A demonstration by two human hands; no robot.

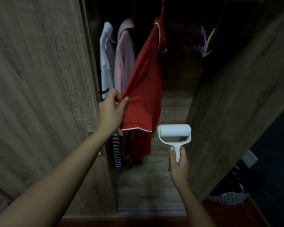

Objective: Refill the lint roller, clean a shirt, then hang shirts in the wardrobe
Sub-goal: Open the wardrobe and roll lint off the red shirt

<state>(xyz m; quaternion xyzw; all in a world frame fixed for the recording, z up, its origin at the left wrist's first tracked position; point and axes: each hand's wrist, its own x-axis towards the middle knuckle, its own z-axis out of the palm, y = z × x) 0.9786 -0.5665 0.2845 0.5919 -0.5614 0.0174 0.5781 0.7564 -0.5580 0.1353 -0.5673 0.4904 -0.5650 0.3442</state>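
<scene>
— Inside the wardrobe [39,79], where's the shirt?
— Red shirt [143,89] hangs there; left hand [111,110] pinches its sleeve.
— Right hand [179,166]?
— Gripping the roller [174,133], just right of the shirt.

"Dim in here, isn't it?"

"Very. That tall grey-brown wood-grain wardrobe [175,99] stands open, and its inside goes black towards the top."

"And the doors?"

"Same grain. The left door [39,79] fills that whole side and the right door [236,104] leans across the other. Its bottom board [147,182] catches a little light."

"What's underfoot?"

"A reddish-brown floor [228,216] along the near edge. Off right there's a dark blue-grey wall [277,136] with a white rectangular wall plate [250,158], and a blue-and-white patterned fabric bundle [228,198] low beside that door."
</scene>
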